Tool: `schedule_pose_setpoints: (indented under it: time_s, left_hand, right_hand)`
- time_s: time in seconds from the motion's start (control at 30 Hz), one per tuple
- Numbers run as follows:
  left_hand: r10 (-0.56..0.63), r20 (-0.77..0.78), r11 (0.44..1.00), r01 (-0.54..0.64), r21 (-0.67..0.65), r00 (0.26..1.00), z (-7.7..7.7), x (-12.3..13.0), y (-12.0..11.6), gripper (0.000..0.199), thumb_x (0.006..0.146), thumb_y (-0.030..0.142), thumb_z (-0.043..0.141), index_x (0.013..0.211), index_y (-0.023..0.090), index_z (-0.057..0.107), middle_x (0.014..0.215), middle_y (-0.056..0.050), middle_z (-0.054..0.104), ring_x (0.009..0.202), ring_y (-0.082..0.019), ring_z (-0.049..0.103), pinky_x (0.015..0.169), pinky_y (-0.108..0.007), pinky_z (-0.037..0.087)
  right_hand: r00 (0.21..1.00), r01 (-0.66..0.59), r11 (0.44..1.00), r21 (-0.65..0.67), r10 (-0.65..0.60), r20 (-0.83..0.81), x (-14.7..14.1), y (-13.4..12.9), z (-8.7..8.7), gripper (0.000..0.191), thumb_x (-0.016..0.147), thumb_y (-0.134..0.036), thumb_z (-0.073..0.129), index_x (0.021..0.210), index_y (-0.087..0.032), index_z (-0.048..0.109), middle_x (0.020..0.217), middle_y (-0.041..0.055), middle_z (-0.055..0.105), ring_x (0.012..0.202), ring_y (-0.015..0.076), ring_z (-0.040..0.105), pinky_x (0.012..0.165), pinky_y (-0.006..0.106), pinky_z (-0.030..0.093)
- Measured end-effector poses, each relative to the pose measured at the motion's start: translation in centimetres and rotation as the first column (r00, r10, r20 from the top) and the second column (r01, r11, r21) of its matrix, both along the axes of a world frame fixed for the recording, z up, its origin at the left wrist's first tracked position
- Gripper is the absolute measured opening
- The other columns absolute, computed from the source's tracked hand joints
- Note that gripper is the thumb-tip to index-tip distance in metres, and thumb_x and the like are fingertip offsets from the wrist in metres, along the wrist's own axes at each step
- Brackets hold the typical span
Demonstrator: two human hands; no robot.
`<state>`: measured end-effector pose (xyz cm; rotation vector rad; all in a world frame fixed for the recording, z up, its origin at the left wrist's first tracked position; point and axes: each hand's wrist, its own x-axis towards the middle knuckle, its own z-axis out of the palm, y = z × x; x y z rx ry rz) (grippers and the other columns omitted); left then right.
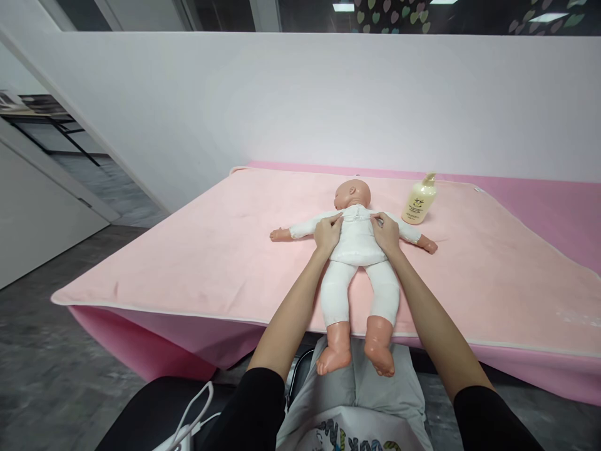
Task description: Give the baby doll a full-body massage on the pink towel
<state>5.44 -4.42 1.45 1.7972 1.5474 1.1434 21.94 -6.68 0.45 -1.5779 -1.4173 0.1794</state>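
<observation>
A baby doll [357, 244] with a white cloth body and bare plastic head, hands and feet lies stretched out on the pink mat. Its head is turned to the left and both arms are spread wide. My left hand [327, 233] is closed at the left side of the doll's upper torso, fingertips on the white cloth. On the opposite side, my right hand [385, 232] is also closed, its fingertips against the cloth below the shoulder. Some of my fingers are hidden from view. The doll's feet reach past the mat's near edge, above my lap.
A pale yellow pump bottle [419, 200] stands beyond the doll's right-hand arm. The light pink mat [197, 250] covers a darker pink cloth [554, 213] against a white wall [300, 100]. A black chair [150, 413] with a white cable [195, 410] is at lower left.
</observation>
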Motion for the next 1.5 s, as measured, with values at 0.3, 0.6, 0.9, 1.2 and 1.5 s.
schedule_pose_setpoints:
  time_s: [0.3, 0.6, 0.9, 1.2, 1.5]
  left_hand:
    - [-0.002, -0.013, 1.0, 0.002, -0.004, 1.0, -0.12, -0.01, 0.04, 0.032, 0.086, 0.036, 0.046, 0.111, 0.025, 0.064, 0.112, -0.003, 0.065, 0.103, -0.019, 0.06, 0.083, -0.026, 0.045]
    - [0.002, -0.021, 1.0, -0.003, -0.021, 1.0, 0.12, -0.01, -0.18, 0.032, 0.086, 0.036, 0.046, 0.111, 0.026, 0.064, 0.114, -0.001, 0.064, 0.105, -0.018, 0.06, 0.084, -0.025, 0.044]
    - [0.004, -0.003, 1.0, -0.004, -0.003, 1.0, -0.18, 0.03, 0.02, 0.032, 0.086, 0.036, 0.046, 0.11, 0.026, 0.064, 0.113, -0.001, 0.064, 0.104, -0.018, 0.06, 0.084, -0.026, 0.044]
    - [0.008, -0.017, 1.0, -0.008, -0.009, 1.0, -0.13, 0.01, 0.0, 0.032, 0.086, 0.036, 0.046, 0.11, 0.026, 0.064, 0.112, -0.002, 0.065, 0.104, -0.019, 0.06, 0.084, -0.026, 0.045]
    - [0.003, -0.015, 1.0, -0.003, 0.01, 1.0, 0.0, 0.0, -0.08, 0.034, 0.087, 0.033, 0.043, 0.113, 0.025, 0.063, 0.112, -0.003, 0.065, 0.105, -0.019, 0.06, 0.087, -0.028, 0.044]
  right_hand:
    - [1.0, 0.003, 1.0, -0.004, -0.004, -0.016, -0.05, -0.06, 0.16, 0.023, 0.081, -0.028, 0.043, 0.087, -0.019, 0.063, 0.095, 0.0062, 0.067, 0.093, 0.0207, 0.058, 0.085, 0.033, 0.041]
    - [0.999, -0.01, 0.999, 0.032, 0.011, -0.045, -0.01, -0.02, 0.02, 0.022, 0.079, -0.029, 0.044, 0.083, -0.019, 0.063, 0.092, 0.0063, 0.068, 0.089, 0.0214, 0.058, 0.084, 0.035, 0.041]
    - [0.999, -0.015, 0.999, 0.049, 0.018, -0.052, 0.13, 0.17, -0.11, 0.022, 0.078, -0.03, 0.044, 0.081, -0.019, 0.063, 0.09, 0.0064, 0.067, 0.088, 0.022, 0.058, 0.083, 0.036, 0.041]
    - [0.998, -0.01, 0.999, 0.045, 0.013, -0.055, 0.08, 0.15, -0.09, 0.021, 0.078, -0.029, 0.045, 0.08, -0.019, 0.063, 0.09, 0.0063, 0.067, 0.088, 0.0219, 0.058, 0.083, 0.035, 0.041]
    - [0.998, -0.004, 0.999, 0.034, 0.006, -0.058, 0.14, 0.18, -0.04, 0.021, 0.078, -0.03, 0.044, 0.08, -0.02, 0.062, 0.091, 0.0063, 0.067, 0.088, 0.0218, 0.058, 0.082, 0.035, 0.041]
